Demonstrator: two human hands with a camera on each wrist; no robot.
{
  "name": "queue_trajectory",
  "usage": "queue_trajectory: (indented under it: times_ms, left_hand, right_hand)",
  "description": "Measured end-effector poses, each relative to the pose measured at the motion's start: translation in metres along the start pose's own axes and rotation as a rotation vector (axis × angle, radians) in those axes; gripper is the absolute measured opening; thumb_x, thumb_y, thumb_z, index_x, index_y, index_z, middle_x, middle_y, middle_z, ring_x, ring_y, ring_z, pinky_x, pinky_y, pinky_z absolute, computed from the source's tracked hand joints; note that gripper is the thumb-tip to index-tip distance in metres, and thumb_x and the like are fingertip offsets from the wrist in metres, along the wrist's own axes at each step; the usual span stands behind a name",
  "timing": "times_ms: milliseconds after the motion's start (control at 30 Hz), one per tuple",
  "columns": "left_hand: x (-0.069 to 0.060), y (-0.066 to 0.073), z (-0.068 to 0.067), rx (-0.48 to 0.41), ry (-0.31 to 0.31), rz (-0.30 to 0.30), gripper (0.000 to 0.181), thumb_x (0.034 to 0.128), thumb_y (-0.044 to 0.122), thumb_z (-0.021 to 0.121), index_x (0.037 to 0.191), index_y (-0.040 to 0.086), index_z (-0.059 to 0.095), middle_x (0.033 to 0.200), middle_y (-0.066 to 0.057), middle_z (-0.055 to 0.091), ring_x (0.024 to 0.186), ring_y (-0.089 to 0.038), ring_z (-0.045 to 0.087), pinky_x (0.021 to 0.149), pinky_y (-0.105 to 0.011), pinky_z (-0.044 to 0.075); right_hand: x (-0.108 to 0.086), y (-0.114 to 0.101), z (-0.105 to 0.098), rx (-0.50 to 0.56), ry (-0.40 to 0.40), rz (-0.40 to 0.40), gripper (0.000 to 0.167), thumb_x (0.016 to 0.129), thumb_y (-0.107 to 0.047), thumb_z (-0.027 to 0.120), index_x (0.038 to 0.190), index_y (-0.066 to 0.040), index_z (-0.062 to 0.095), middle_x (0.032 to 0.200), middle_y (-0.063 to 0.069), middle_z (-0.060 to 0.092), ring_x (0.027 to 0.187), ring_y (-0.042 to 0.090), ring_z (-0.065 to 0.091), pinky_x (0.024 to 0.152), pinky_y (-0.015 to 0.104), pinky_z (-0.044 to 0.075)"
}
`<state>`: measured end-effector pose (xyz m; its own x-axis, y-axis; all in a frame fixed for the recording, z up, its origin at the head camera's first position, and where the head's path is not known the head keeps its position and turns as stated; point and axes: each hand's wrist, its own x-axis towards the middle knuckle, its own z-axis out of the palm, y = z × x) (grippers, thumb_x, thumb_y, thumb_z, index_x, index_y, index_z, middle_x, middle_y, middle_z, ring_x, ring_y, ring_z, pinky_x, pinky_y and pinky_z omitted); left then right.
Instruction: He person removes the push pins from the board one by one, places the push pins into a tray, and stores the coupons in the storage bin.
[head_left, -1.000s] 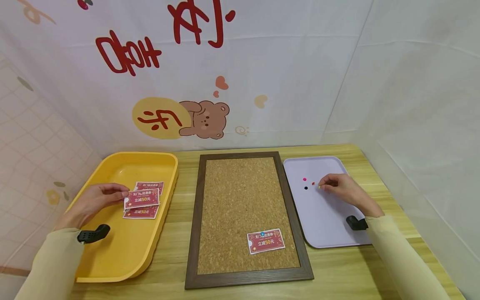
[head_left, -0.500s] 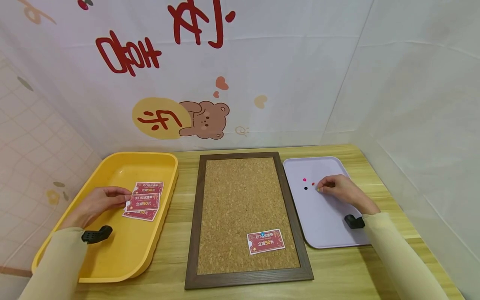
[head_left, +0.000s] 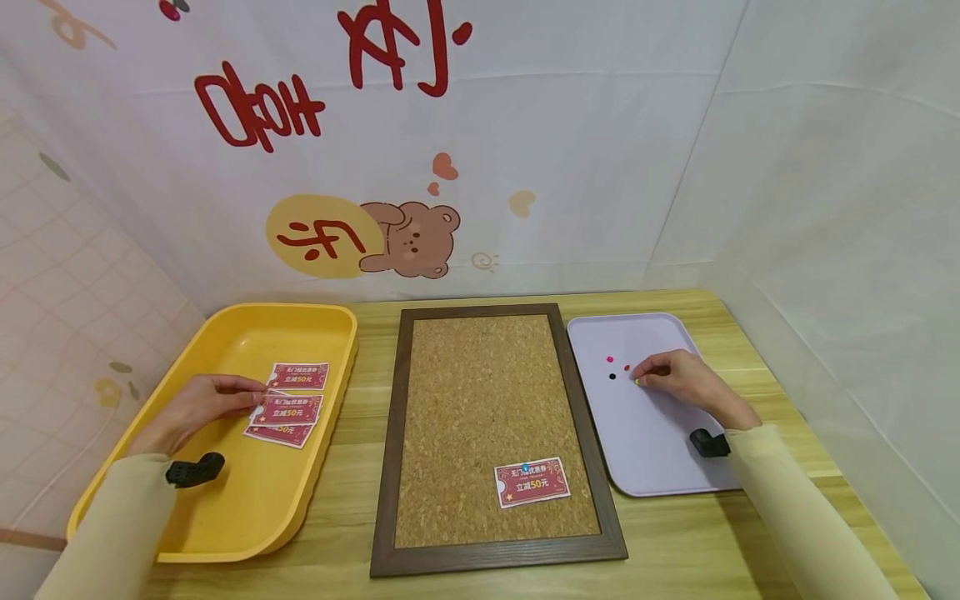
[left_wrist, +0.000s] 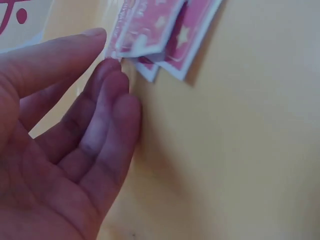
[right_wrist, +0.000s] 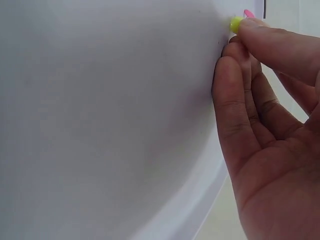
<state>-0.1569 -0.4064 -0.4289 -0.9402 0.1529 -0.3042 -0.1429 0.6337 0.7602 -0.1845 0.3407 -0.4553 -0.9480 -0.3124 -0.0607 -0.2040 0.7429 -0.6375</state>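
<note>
In the head view my left hand (head_left: 197, 414) is inside the yellow tray, thumb and finger pinching the left edge of a red paper coupon (head_left: 291, 411). That coupon overlaps a lower coupon (head_left: 281, 435), and another coupon (head_left: 300, 375) lies just beyond. Over the lilac tray, my right hand (head_left: 684, 381) pinches a small yellow thumbtack (right_wrist: 235, 24) between thumb and fingertips; its point is hidden. Near those fingers lie a pink tack (head_left: 610, 359), a black tack (head_left: 612, 377) and a red tack (head_left: 627, 367). My other right fingers curl loosely by the tray surface.
Between the trays lies a framed corkboard (head_left: 480, 417); a coupon (head_left: 532, 486) is fixed near its lower right with a blue tack (head_left: 526, 467). The yellow tray (head_left: 292, 533) has raised walls; the lilac tray (head_left: 652, 467) is shallow. A printed curtain hangs behind.
My left hand and its coupon have shifted slightly toward me and to the right, uncovering more of the far coupon. My right hand has moved slightly left with the yellow thumbtack.
</note>
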Motion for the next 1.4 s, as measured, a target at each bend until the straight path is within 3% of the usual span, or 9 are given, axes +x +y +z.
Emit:
queue_trajectory:
  times_ms: [167, 333, 533, 733, 1000, 1233, 1400]
  left_hand:
    - [-0.006, 0.007, -0.003, 0.061, 0.049, 0.045, 0.048, 0.1035, 0.026, 0.066, 0.135, -0.011, 0.059, 0.120, -0.013, 0.069, 0.094, -0.012, 0.061, 0.079, -0.019, 0.051]
    - [-0.010, 0.022, -0.002, 0.045, 0.117, 0.089, 0.051, 0.1034, 0.028, 0.066, 0.137, -0.009, 0.056, 0.118, -0.001, 0.070, 0.094, -0.002, 0.061, 0.079, -0.014, 0.049]
    - [-0.019, 0.051, 0.010, 0.079, 0.236, 0.127, 0.051, 0.1046, 0.035, 0.063, 0.140, -0.002, 0.057, 0.131, -0.018, 0.064, 0.096, 0.009, 0.054, 0.079, -0.008, 0.045]
    - [-0.030, 0.082, 0.026, 0.050, 0.332, 0.239, 0.040, 0.1028, 0.030, 0.067, 0.133, 0.003, 0.064, 0.116, 0.007, 0.068, 0.098, 0.011, 0.058, 0.081, -0.007, 0.046]
    - [-0.040, 0.110, 0.045, 0.056, 0.333, 0.299, 0.035, 0.1025, 0.029, 0.068, 0.130, 0.008, 0.067, 0.120, -0.004, 0.070, 0.098, 0.007, 0.062, 0.081, -0.009, 0.049]
    - [-0.046, 0.131, 0.066, 0.021, 0.275, 0.371, 0.032, 0.1009, 0.023, 0.070, 0.129, 0.008, 0.067, 0.121, -0.009, 0.070, 0.099, -0.002, 0.067, 0.084, -0.012, 0.051]
    - [-0.051, 0.145, 0.084, 0.020, 0.240, 0.373, 0.032, 0.1004, 0.022, 0.071, 0.130, 0.010, 0.067, 0.123, -0.011, 0.070, 0.103, -0.006, 0.066, 0.084, -0.015, 0.052]
  right_hand:
    - [-0.003, -0.006, -0.001, -0.012, 0.023, -0.007, 0.009, 0.094, -0.002, 0.073, 0.103, -0.003, 0.077, 0.103, 0.010, 0.074, 0.092, 0.017, 0.061, 0.077, 0.020, 0.048]
    - [-0.007, -0.017, -0.002, 0.001, 0.040, -0.018, 0.012, 0.096, -0.004, 0.071, 0.107, -0.003, 0.074, 0.100, 0.007, 0.072, 0.090, 0.020, 0.063, 0.075, 0.022, 0.050]
    - [-0.014, -0.036, 0.001, -0.009, 0.091, -0.078, 0.012, 0.099, -0.012, 0.072, 0.108, -0.004, 0.073, 0.100, 0.004, 0.073, 0.090, 0.021, 0.068, 0.076, 0.024, 0.053]
    - [-0.019, -0.059, 0.006, 0.016, 0.112, -0.092, 0.018, 0.099, -0.013, 0.071, 0.111, 0.000, 0.069, 0.101, 0.005, 0.073, 0.094, 0.023, 0.070, 0.078, 0.027, 0.055]
    - [-0.023, -0.083, 0.019, 0.040, 0.135, -0.155, 0.011, 0.097, -0.009, 0.073, 0.106, -0.003, 0.070, 0.099, 0.001, 0.073, 0.090, 0.016, 0.067, 0.079, 0.027, 0.056]
    - [-0.026, -0.097, 0.033, 0.051, 0.148, -0.268, 0.010, 0.094, -0.004, 0.075, 0.102, -0.004, 0.070, 0.093, -0.007, 0.069, 0.085, 0.010, 0.066, 0.076, 0.028, 0.057]
    - [-0.028, -0.107, 0.042, 0.055, 0.115, -0.306, 0.011, 0.094, -0.005, 0.075, 0.102, -0.010, 0.070, 0.092, -0.008, 0.070, 0.085, 0.007, 0.066, 0.077, 0.030, 0.057]
